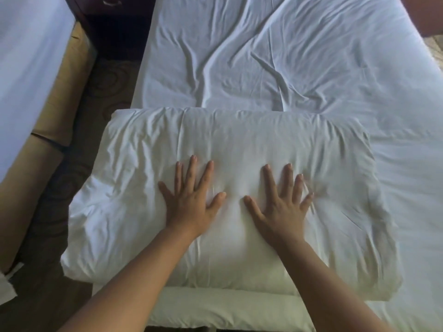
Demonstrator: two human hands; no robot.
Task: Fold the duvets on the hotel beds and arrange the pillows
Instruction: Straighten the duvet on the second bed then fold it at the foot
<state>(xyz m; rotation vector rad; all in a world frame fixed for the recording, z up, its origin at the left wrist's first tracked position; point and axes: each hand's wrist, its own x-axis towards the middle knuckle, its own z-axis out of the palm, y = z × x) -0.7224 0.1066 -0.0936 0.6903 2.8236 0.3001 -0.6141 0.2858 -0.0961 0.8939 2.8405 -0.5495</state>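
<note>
A second bed (pixel 28 68) lies left, with a dark nightstand (pixel 115 25) far left. The folded duvet (pixel 239 140) lies across the wrinkled bed's (pixel 263 56) near end, long axis left-right, overhanging left. The left hand (pixel 191 202) and right hand (pixel 280 207) press flat on it, fingers spread, grasping nothing.

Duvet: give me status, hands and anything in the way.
Left hand and right hand flat on folded duvet, fingers spread. Duvet's left end hangs past the bed edge. Only wrinkled sheet beyond.
</note>
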